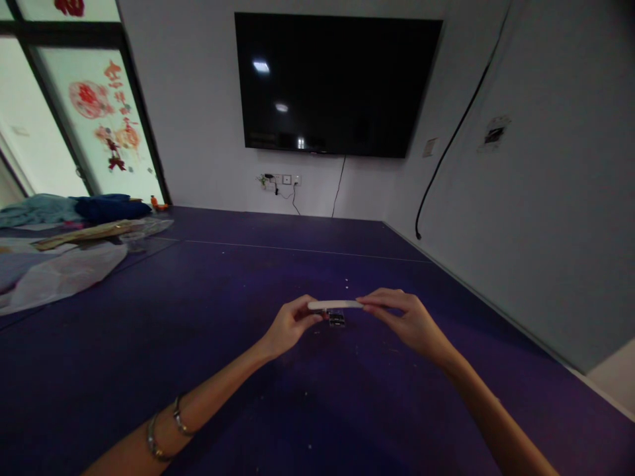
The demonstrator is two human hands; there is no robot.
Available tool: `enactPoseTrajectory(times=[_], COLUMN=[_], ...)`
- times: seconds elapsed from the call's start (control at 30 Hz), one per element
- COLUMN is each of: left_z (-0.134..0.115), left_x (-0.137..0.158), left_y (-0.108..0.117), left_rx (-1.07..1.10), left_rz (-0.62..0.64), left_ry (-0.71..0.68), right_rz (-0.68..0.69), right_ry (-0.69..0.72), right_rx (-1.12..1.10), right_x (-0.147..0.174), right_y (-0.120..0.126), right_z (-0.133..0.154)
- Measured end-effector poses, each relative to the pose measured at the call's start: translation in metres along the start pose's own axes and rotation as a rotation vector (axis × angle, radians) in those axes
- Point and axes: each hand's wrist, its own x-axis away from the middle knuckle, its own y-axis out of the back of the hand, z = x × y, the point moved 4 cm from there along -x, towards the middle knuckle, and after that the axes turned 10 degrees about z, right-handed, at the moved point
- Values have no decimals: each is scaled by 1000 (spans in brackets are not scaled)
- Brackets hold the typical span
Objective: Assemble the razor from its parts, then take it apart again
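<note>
A thin white strip (335, 305) with rounded ends is held level between my hands, above the purple surface. My left hand (290, 325) is closed on its left end, thumb below and fingers behind. With thumb and fingers together, my right hand (399, 314) pinches the right end. Just under the strip, beside my left fingertips, shows a small dark rectangular piece (337, 320) with pale marks. Whether it is in my left hand or lies on the surface, I cannot tell. The strip is seen nearly edge-on, so its broad faces are hidden.
Small white specks dot the purple surface (223, 284). At the left lie clear plastic sheeting (69, 274) and blue cloth (112, 207). A black television (337, 86) hangs on the far wall above sockets and cables. A black cable (459, 125) dangles along the right wall.
</note>
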Motion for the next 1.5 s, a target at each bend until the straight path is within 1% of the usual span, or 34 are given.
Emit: enactPoseTrajectory(times=[0.13,0.3,0.43,0.6,0.77,0.9,1.07,1.23,1.4,1.5], left_z=[1,-2,-1,-3,-5,-9,-10,-9,-6,-6], left_x=[1,1,1,1,1,1,1,1,1,2], left_y=[0,0,0,-1,-1,-1,-1,-1,0,0], left_rx=[33,6,53,14,54,38,68,51,46,38], left_rz=[-10,-6,-13,-5,-14,-14,-28,-31,-11,-22], left_ry=[16,6,21,0,17,10,10,-6,14,8], right_rz=[-30,29,-24,29,-26,7,-31,44,-3,34], right_ry=[-39,-37,-65,-34,-73,-72,-113,-80,-114,-91], right_rx=[-20,-55,-47,-52,-44,-79,-86,-85,-94,-102], right_x=[0,0,1,1,2,2,3,2,2,2], right_y=[3,0,3,2,3,1,4,3,4,2], right_z=[-4,0,-2,2,-1,-3,-8,-3,-6,-6])
